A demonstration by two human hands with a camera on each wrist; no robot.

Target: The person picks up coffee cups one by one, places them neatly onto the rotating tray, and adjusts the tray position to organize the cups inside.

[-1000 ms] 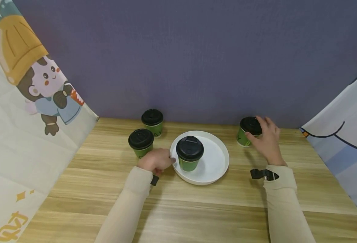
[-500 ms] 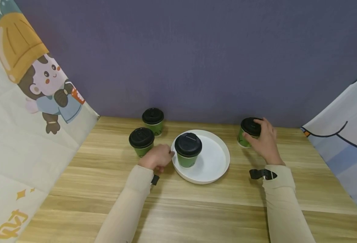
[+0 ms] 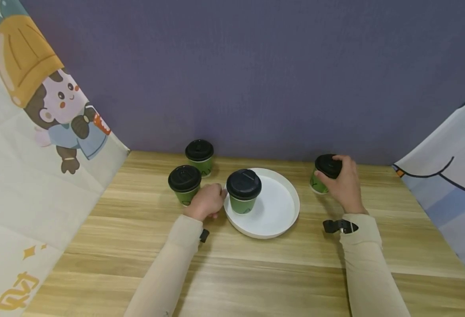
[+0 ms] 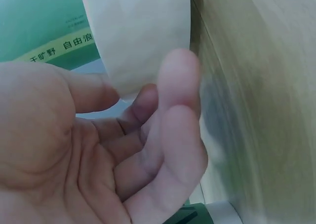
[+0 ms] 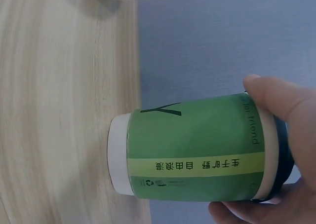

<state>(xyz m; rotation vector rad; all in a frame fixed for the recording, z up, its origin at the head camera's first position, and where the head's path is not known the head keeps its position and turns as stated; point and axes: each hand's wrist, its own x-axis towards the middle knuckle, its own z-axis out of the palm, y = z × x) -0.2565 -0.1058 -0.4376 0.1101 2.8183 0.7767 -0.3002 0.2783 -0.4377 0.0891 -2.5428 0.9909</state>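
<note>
Four green cups (image 3: 243, 192), one on plate (image 3: 280, 220), one in right hand (image 3: 345, 185)

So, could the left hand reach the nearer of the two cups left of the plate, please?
Probably yes: the left hand rests beside that cup, at the plate rim, with nothing between them.

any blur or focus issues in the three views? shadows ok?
Head view: sharp, even light, soft shadows under the white tray. Left wrist view: left hand fills the frame, soft; the table beside it smears. Right wrist view: crisp print on the green cup; right hand at the edge.
</note>
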